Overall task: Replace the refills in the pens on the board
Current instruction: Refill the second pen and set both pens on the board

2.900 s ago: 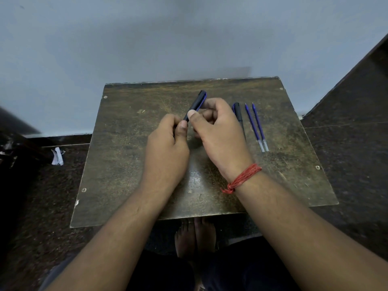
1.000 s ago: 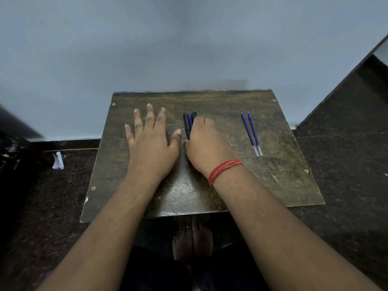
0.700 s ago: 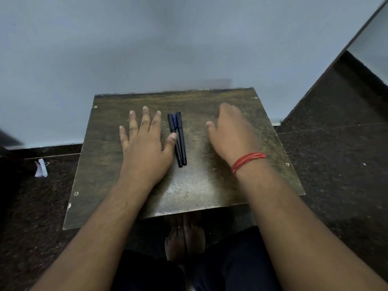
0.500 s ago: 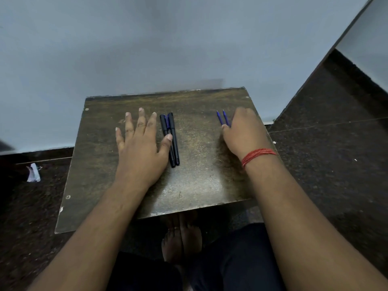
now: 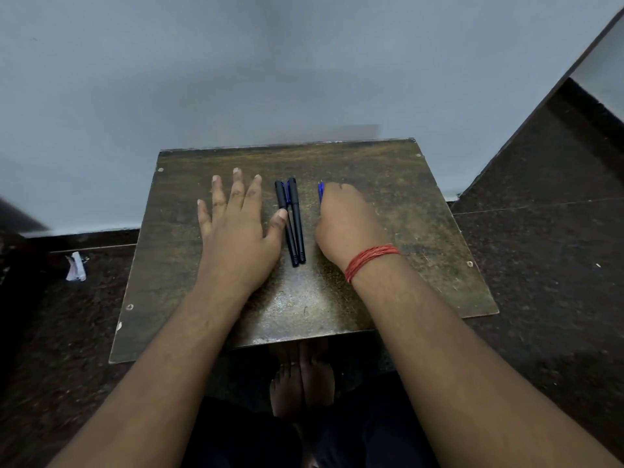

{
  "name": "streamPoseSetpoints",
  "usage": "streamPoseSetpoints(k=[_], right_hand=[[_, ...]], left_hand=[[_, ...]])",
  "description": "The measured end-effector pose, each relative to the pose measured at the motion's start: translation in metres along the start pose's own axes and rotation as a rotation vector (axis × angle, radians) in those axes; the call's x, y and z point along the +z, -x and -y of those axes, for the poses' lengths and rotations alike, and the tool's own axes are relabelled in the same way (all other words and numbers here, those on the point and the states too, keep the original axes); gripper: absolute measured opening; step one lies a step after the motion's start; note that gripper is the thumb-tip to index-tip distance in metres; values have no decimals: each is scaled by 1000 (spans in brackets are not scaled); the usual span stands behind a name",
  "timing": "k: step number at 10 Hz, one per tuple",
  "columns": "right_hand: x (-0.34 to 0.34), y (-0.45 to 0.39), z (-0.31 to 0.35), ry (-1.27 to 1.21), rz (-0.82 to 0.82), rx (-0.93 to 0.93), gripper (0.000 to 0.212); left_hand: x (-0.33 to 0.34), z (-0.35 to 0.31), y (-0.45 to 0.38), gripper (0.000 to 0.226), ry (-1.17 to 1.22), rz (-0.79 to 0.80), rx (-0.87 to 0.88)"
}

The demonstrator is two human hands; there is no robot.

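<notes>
Two black pens (image 5: 293, 228) lie side by side, pointing away from me, on the middle of the worn brown board (image 5: 405, 204). My left hand (image 5: 236, 231) rests flat on the board to their left with fingers spread, its thumb tip touching the nearer pen. My right hand (image 5: 344, 224), with a red thread at the wrist, sits just right of the pens with its fingers curled down over the blue refills (image 5: 320, 192). Only the far ends of the refills show past the knuckles.
The board sits low over a dark speckled floor, with a pale wall just behind its far edge. A white paper scrap (image 5: 75, 266) lies on the floor at the left. My bare feet (image 5: 300, 380) show under the board's near edge.
Both hands put the pens down on the board. My right hand went right to the blue refills and has brought them left, close beside the pens. My left hand stays flat.
</notes>
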State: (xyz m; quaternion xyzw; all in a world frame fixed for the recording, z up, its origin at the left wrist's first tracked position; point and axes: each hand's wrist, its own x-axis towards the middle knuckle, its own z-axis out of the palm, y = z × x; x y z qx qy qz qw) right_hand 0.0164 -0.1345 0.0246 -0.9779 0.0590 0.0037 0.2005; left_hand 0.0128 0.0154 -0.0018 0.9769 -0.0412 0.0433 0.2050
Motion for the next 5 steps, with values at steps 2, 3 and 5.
streamPoseSetpoints(k=[2,3,5], right_hand=[[0,-1,-1,-17,-1,15,26],[2,-2,-3,-42,-16,16,22],[0,3,-14,-28,-155,-27,25]], left_hand=[[1,0,0,67,-11,-3,5],[1,0,0,67,-22,2,6],[1,1,6,66,-64,-6,-4]])
